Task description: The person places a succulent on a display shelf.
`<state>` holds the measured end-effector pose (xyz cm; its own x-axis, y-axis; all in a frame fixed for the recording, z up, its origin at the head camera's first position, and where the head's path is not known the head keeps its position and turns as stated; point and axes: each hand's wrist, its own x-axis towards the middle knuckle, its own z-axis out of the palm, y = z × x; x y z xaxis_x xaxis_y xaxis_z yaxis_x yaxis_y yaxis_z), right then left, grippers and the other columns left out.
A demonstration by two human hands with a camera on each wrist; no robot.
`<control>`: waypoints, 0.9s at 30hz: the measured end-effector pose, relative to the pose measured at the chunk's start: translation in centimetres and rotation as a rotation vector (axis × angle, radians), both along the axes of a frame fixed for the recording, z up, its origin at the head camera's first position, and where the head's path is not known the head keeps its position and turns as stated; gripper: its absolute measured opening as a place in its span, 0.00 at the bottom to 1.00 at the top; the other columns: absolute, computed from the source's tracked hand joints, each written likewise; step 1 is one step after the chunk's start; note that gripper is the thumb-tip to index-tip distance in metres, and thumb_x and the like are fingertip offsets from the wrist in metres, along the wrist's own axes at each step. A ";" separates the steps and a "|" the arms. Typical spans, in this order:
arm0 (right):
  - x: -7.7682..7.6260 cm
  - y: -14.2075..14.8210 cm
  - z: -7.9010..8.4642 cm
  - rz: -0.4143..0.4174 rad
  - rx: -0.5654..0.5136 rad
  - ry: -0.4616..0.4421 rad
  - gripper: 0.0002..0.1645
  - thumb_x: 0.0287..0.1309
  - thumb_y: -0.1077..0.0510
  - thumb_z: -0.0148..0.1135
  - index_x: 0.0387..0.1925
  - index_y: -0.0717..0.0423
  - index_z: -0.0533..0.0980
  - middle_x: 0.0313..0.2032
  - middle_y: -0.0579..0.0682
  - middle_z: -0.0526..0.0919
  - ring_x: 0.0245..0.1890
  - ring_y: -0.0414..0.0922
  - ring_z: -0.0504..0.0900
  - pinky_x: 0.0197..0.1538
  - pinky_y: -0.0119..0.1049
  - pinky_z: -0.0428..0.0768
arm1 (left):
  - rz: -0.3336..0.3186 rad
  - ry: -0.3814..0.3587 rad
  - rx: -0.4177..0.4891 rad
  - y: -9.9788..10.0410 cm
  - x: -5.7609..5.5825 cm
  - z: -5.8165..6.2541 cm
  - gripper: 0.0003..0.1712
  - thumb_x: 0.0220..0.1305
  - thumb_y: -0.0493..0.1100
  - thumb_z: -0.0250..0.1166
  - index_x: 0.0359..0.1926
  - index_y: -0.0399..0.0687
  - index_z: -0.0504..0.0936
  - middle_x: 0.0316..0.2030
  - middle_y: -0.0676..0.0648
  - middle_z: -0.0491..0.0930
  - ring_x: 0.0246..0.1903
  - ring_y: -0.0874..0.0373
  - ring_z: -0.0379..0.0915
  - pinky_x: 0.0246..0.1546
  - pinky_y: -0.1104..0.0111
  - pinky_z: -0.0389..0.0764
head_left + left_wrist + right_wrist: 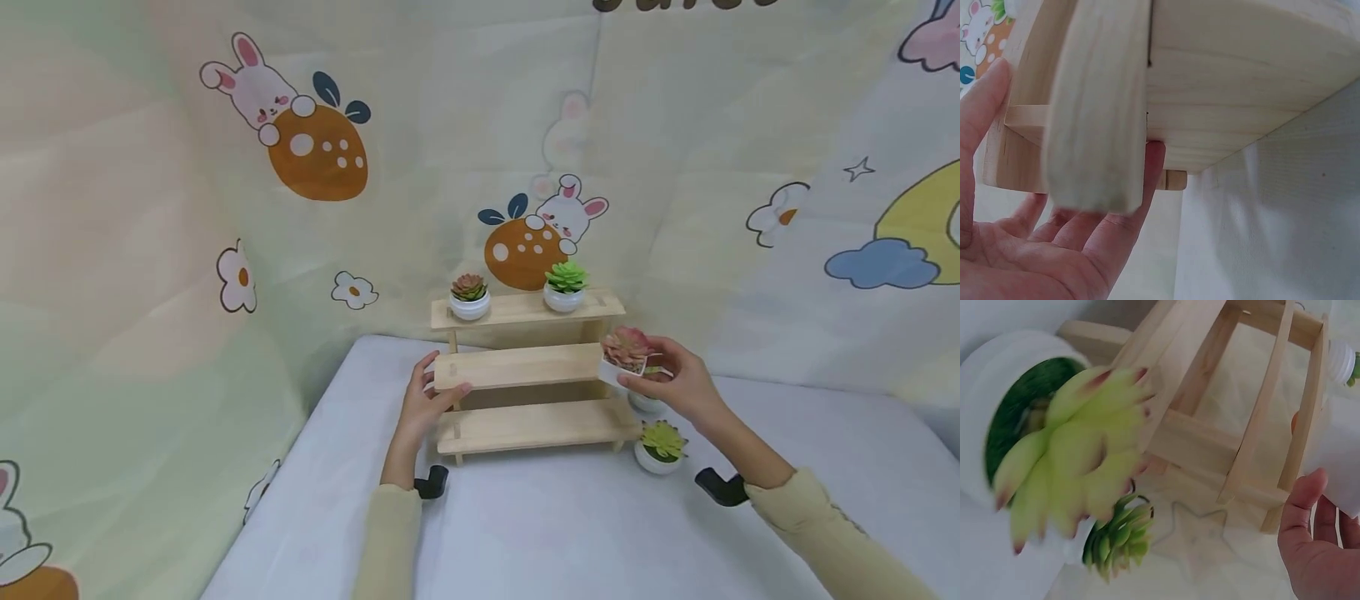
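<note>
A three-tier wooden shelf stand (pixel 525 367) rests on the white-covered table. My left hand (pixel 423 404) grips the left end of its middle tier, thumb in front; the left wrist view shows fingers (pixel 1124 234) bent around the wood. With my right hand (pixel 686 383) I hold a pink potted succulent (pixel 627 348) by its white square pot (pixel 1339 459), at the right end of the middle tier. The top tier carries a reddish-green succulent (pixel 469 287) on the left and a bright green one (pixel 566 277) on the right, both in round white pots.
Beside the stand's right end, a yellow-green succulent (pixel 662 442) in a white pot stands on the table. Another green succulent (pixel 1121 534) is behind it, partly hidden under my right hand in the head view. A printed cloth backdrop (pixel 435 167) hangs behind the table.
</note>
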<state>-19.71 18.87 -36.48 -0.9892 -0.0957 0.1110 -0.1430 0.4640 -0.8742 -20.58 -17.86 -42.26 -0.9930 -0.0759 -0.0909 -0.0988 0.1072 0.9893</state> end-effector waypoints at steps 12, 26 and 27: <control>-1.4 -4.3 0.3 0.085 -0.084 0.014 0.45 0.55 0.56 0.72 0.68 0.67 0.60 0.48 0.42 0.73 0.38 0.28 0.77 0.41 0.21 0.79 | 0.012 0.040 0.001 -0.7 -1.4 -2.2 0.51 0.53 0.47 0.76 0.73 0.60 0.58 0.60 0.40 0.68 0.52 0.47 0.72 0.48 0.60 0.79; -3.6 -9.3 0.5 0.218 -0.204 -0.074 0.44 0.54 0.58 0.72 0.69 0.60 0.62 0.55 0.50 0.73 0.45 0.39 0.78 0.44 0.25 0.80 | 0.032 0.020 -0.014 -0.3 -1.4 -1.7 0.50 0.52 0.49 0.77 0.72 0.62 0.59 0.60 0.42 0.69 0.52 0.48 0.72 0.48 0.60 0.80; -3.7 -9.7 0.4 0.223 -0.201 -0.077 0.44 0.55 0.58 0.72 0.69 0.60 0.62 0.56 0.53 0.72 0.46 0.41 0.77 0.44 0.25 0.80 | 0.033 0.021 -0.015 -0.4 -1.4 -1.7 0.50 0.52 0.49 0.77 0.72 0.62 0.59 0.60 0.42 0.69 0.52 0.48 0.72 0.48 0.60 0.80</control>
